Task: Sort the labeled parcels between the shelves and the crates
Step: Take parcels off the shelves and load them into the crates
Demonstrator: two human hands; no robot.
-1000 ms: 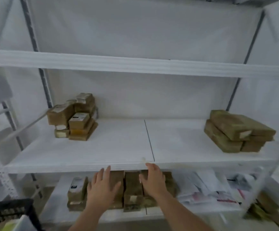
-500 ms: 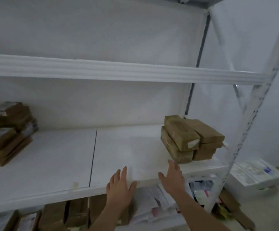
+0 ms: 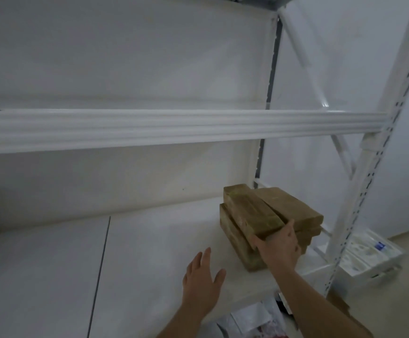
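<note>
The right hand (image 3: pixel 277 247) gripped the near end of the top brown parcel (image 3: pixel 252 213), which lay on a small stack at the right end of the white shelf (image 3: pixel 149 240). The left hand (image 3: pixel 202 281) hovered beside it, fingers spread, holding nothing. Pulled one-handed, the parcel could have dragged its neighbours off the edge, I thought.

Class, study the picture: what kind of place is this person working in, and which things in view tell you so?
Probably a storeroom or parcel-sorting room. White metal racking with slotted uprights holds a stack of brown wrapped parcels, which the right hand grips, and white mailer bags lie on the shelf below.
</note>
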